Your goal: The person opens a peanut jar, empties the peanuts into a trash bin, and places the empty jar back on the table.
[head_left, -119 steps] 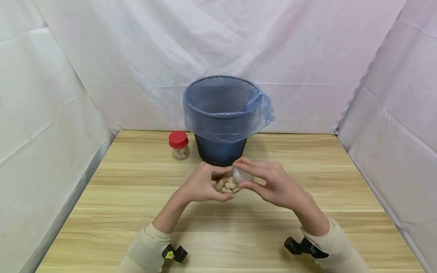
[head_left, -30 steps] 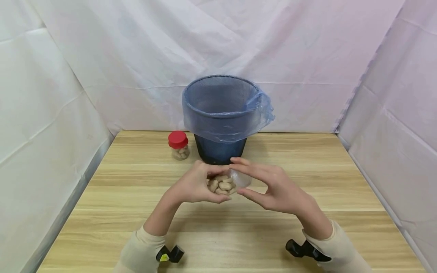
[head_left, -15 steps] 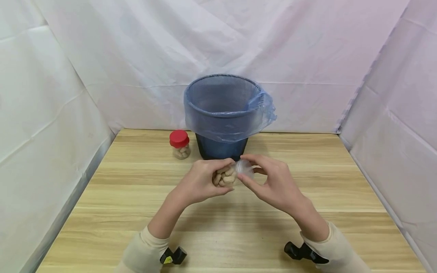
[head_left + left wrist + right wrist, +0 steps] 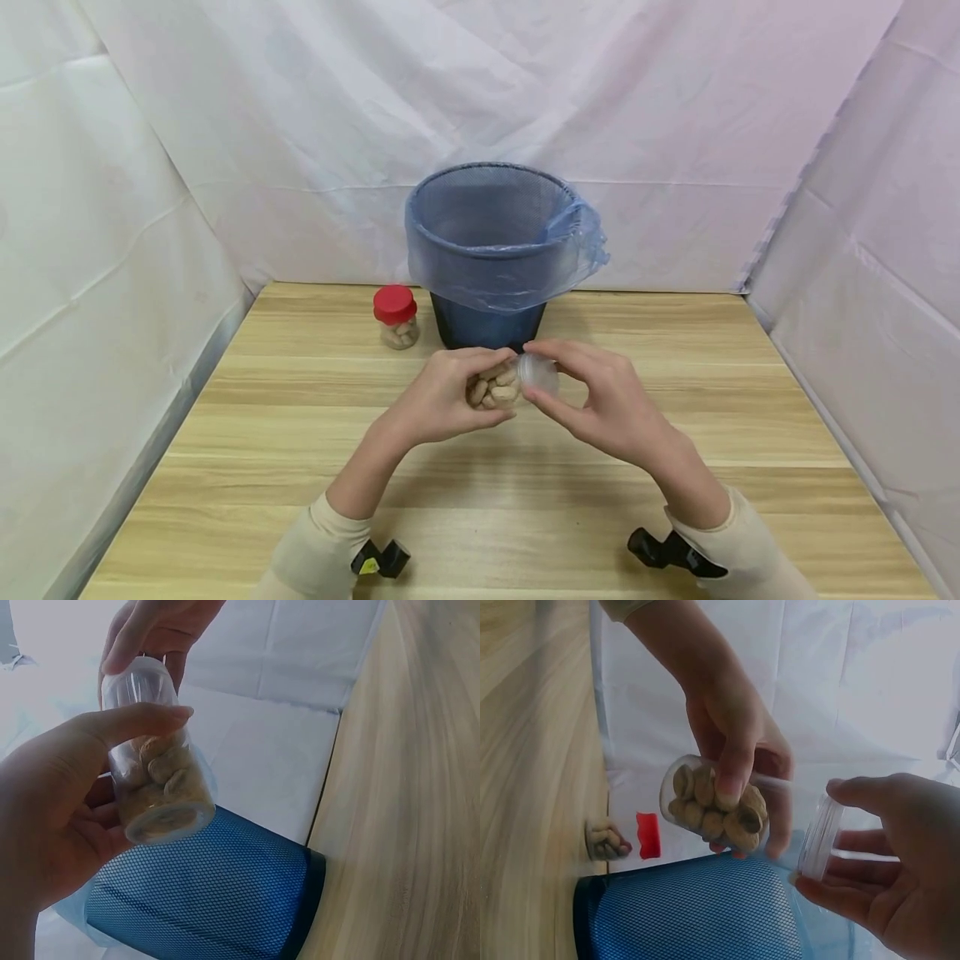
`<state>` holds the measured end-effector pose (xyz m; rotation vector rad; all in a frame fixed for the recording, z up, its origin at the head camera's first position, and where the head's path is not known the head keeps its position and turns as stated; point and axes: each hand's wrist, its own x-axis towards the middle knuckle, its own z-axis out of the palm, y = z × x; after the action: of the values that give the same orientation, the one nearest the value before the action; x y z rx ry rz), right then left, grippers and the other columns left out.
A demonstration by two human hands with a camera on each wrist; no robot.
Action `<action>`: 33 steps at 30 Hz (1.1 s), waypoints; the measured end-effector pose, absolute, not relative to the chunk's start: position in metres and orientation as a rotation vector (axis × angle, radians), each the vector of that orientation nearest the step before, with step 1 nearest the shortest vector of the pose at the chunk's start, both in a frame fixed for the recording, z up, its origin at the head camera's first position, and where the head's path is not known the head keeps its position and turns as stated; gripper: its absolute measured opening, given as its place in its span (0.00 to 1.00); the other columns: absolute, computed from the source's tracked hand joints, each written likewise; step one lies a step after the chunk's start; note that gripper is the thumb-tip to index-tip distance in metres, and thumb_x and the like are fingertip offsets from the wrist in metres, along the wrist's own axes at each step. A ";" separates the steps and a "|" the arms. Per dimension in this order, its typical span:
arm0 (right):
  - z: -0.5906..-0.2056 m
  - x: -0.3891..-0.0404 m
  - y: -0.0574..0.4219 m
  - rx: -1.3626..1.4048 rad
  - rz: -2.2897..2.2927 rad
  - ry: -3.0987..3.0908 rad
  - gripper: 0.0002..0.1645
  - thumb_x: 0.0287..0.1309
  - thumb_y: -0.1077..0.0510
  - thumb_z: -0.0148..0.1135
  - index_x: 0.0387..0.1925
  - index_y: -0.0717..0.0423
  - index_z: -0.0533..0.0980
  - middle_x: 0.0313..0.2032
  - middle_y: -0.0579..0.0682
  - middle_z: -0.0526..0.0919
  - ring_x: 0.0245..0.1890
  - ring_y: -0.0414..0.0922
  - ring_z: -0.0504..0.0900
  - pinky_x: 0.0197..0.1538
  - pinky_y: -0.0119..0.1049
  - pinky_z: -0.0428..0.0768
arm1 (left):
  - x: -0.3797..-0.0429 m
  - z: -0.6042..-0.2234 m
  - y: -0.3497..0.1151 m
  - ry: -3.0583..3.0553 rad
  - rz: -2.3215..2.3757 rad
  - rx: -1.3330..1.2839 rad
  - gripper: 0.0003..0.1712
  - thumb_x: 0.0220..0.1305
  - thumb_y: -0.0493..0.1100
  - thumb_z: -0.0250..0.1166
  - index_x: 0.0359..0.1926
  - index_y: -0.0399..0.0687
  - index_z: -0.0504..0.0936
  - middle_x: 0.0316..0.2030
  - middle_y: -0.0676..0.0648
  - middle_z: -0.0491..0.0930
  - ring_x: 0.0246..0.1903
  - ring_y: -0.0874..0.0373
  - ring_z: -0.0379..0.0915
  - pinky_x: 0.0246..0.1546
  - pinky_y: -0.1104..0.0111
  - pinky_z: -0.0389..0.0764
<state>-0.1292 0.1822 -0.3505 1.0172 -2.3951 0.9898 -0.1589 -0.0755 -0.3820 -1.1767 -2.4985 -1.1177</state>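
Note:
My left hand (image 4: 431, 404) grips a clear plastic jar (image 4: 161, 776) of unshelled peanuts, thumb on one side and fingers round the other. In the right wrist view the jar lies tilted over, its peanuts (image 4: 712, 806) gathered toward the base. At its mouth my right hand (image 4: 611, 408) pinches a clear, ridged screw lid (image 4: 821, 836) between thumb and fingers. In the head view the lid overlaps the jar's right end. Both hands are above the table in front of a mesh bin.
The dark mesh bin (image 4: 487, 325) stands at the back middle of the wooden table (image 4: 480, 517), lined with a blue plastic bag (image 4: 495, 279). Left of it is a second peanut jar with a red lid (image 4: 394, 303). White sheeting (image 4: 337, 125) encloses the table's back and sides.
Over the last second the jar has shifted slightly right and away from me, and the lid has moved with it, turning more squarely to the jar's mouth. Both hands keep their holds.

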 end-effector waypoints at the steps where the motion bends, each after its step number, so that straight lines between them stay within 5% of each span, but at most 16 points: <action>1: -0.350 -0.130 0.183 1.047 0.977 -2.385 0.31 0.61 0.56 0.80 0.65 0.51 0.82 0.59 0.49 0.89 0.59 0.46 0.89 0.57 0.40 0.89 | -0.159 -0.382 -0.076 -2.501 -1.129 -1.185 0.38 0.55 0.46 0.86 0.66 0.43 0.85 0.55 0.49 0.89 0.47 0.61 0.84 0.51 0.68 0.87; 8: -0.350 -0.133 0.187 1.201 0.963 -2.337 0.33 0.59 0.59 0.80 0.66 0.53 0.81 0.64 0.48 0.86 0.64 0.48 0.85 0.69 0.29 0.79 | -0.160 -0.381 -0.080 -2.503 -1.177 -1.217 0.39 0.54 0.47 0.87 0.65 0.42 0.86 0.57 0.47 0.90 0.51 0.61 0.86 0.54 0.67 0.87; 14: -0.351 -0.133 0.187 1.199 0.973 -2.366 0.37 0.59 0.56 0.81 0.70 0.50 0.79 0.68 0.48 0.82 0.68 0.48 0.83 0.70 0.36 0.79 | -0.161 -0.380 -0.080 -2.525 -1.142 -1.200 0.37 0.52 0.48 0.87 0.63 0.43 0.87 0.54 0.50 0.90 0.50 0.61 0.86 0.53 0.66 0.87; 19: -0.352 -0.133 0.185 1.101 0.986 -2.408 0.39 0.58 0.53 0.83 0.71 0.48 0.78 0.66 0.48 0.84 0.62 0.47 0.86 0.61 0.42 0.86 | -0.161 -0.379 -0.080 -2.565 -1.104 -1.182 0.37 0.51 0.47 0.88 0.62 0.46 0.87 0.53 0.51 0.90 0.49 0.61 0.86 0.54 0.66 0.87; 24: -0.353 -0.131 0.181 0.973 1.081 -2.473 0.30 0.63 0.54 0.79 0.65 0.52 0.81 0.58 0.48 0.88 0.53 0.43 0.89 0.52 0.38 0.90 | -0.160 -0.379 -0.079 -2.579 -1.080 -1.148 0.36 0.52 0.48 0.88 0.62 0.46 0.87 0.51 0.51 0.90 0.47 0.62 0.84 0.52 0.66 0.86; 33: -0.354 -0.130 0.180 0.950 1.163 -2.492 0.25 0.66 0.57 0.77 0.63 0.53 0.83 0.58 0.49 0.89 0.51 0.44 0.90 0.51 0.38 0.91 | -0.160 -0.378 -0.079 -2.590 -1.046 -1.140 0.36 0.53 0.49 0.87 0.62 0.46 0.86 0.49 0.52 0.89 0.44 0.62 0.82 0.50 0.67 0.86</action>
<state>-0.1300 0.1799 -0.3539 0.9504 -2.4924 1.1633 -0.1598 -0.0790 -0.3779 -1.1404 -2.5900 -1.0462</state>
